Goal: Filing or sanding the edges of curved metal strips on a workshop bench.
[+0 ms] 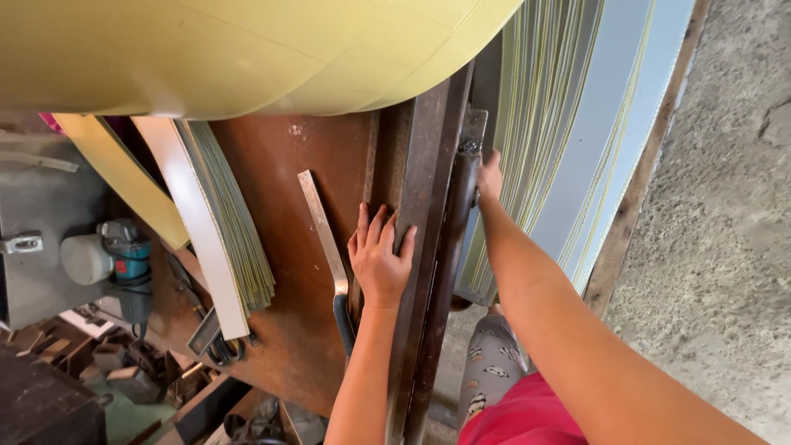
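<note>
Both my hands on the rusty shear bench, no sheet under the blade yet

A yellow coated sheet (247, 49) bulges over the bench's far edge. My left hand (381, 255) lies open, fingers flat on the steel rail (428, 206) beside the metal ruler (323, 231); my right hand (489, 177) is closed around the lever handle (460, 214) at the bench's right edge.
</note>
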